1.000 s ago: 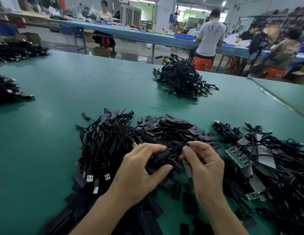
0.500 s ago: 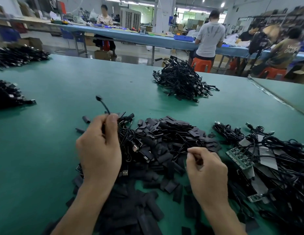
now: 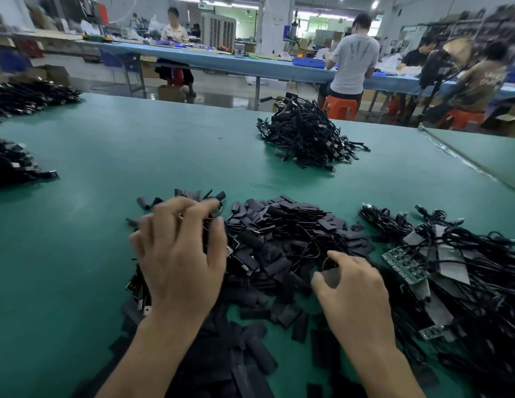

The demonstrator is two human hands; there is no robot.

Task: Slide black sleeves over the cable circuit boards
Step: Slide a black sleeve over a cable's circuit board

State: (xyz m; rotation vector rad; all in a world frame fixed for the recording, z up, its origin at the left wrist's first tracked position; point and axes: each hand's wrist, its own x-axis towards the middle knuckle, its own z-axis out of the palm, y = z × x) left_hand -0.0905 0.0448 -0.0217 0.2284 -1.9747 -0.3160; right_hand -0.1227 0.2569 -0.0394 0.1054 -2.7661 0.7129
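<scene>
Pinching a flat grey piece (image 3: 331,276), right hand (image 3: 357,294); left hand (image 3: 178,254) spread over black sleeves (image 3: 279,222).

Nothing here can be read for certain. The closest thing to writing is a couple of lines of pale lettering on the back of the olive-brown T-shirt (image 3: 480,81) worn by the person seated at the far right, and it is too blurred to make out. The grey T-shirt (image 3: 354,61) at the blue worktop (image 3: 222,60) carries only a dark streaked print.
</scene>
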